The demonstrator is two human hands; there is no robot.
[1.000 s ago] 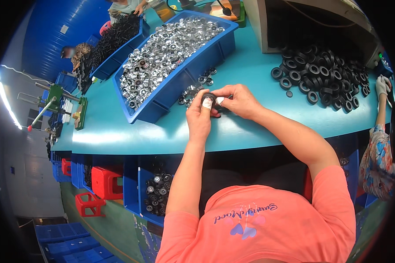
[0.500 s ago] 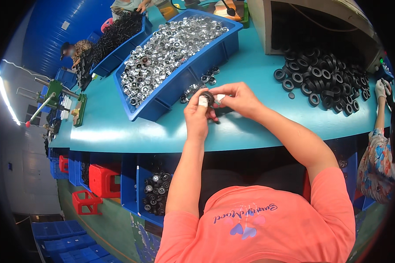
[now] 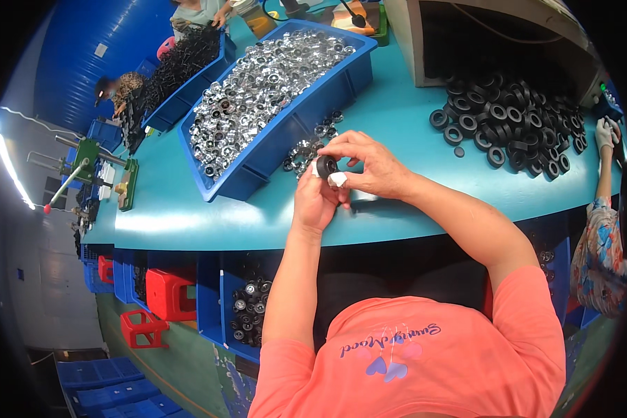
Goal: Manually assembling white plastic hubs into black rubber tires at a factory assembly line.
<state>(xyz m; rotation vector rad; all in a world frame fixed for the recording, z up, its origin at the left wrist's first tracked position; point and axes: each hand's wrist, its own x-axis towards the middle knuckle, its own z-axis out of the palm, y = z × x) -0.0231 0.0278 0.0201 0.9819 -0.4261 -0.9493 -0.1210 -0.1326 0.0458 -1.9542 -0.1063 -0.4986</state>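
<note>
A small black tyre is held up between my two hands, just above the front part of the table. My left hand grips it from the left and below, with white tape round the thumb. From the right, my right hand pinches the same tyre, its taped thumb low and its fingers over the top. Whether a hub sits inside the tyre is too small to tell. Right behind my hands lie several loose shiny silver hubs on the table.
A long blue bin heaped with silver hubs stands behind left. Black tyres are piled on the turquoise table at right. A green hand press stands far left. Below is a bin of wheels. A co-worker's gloved hand is at far right.
My right hand has moved slightly left, and its fingers have come over the tyre. The tyre now shows more of its side. The view has shifted a little.
</note>
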